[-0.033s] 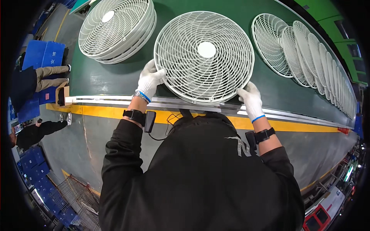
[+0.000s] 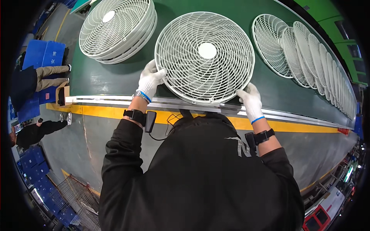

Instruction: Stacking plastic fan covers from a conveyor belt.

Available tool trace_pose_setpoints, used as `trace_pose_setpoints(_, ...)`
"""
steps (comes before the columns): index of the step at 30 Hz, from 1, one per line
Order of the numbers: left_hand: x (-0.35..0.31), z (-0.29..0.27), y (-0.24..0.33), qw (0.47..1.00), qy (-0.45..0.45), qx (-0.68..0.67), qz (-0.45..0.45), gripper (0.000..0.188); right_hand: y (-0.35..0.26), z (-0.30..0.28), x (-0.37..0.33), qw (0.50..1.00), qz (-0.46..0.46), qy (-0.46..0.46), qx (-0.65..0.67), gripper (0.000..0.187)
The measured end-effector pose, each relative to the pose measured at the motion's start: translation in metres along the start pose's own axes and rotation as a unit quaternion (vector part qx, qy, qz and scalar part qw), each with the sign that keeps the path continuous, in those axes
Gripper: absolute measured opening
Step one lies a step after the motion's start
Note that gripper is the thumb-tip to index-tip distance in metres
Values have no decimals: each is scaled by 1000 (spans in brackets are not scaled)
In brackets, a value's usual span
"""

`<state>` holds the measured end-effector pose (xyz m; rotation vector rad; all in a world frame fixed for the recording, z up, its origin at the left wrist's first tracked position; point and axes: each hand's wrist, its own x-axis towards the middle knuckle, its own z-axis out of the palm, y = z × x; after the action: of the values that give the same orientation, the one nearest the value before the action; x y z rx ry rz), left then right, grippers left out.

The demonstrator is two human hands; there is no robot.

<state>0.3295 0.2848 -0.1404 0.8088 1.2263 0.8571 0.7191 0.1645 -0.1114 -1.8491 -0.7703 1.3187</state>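
Note:
A round white fan guard (image 2: 207, 51) with spiral ribs and a solid centre disc is right in front of me, over the near edge of a green worktop (image 2: 111, 79). My left hand (image 2: 151, 79), in a white knit glove, grips its rim at the lower left, thumb lying over the ribs. At the lower right, my gloved right hand (image 2: 251, 101) pinches the rim between thumb and fingers. Some fingertips are hidden under the guard. Whether it rests on the worktop or is slightly raised, I cannot tell.
A pile of fan guards (image 2: 115, 30) stands at the far left. Several more guards (image 2: 271, 46) lie overlapped in a row along the right. A metal rail (image 2: 100, 99) edges the worktop on my side. Two people (image 2: 52, 77) are off to the left, near blue boxes (image 2: 42, 54).

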Motion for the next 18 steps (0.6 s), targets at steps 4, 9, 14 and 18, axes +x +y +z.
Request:
trace_pose_setpoints(4, -2, 4, 3, 994, 39, 96, -19, 66, 10, 4, -8, 999, -21, 15, 27, 34)
trace_pose_setpoints(9, 0, 3, 0, 986, 53, 157, -25, 65, 24, 4, -3, 1000, -20, 16, 2, 36)
trace_pose_setpoints(14, -2, 1, 0, 983, 48, 169, -46, 65, 36, 7, 4, 998, -24, 56, -31, 37)
trace_pose_setpoints(18, -3, 5, 3, 982, 52, 177, -47, 66, 42, 7, 5, 996, -28, 72, -44, 34)
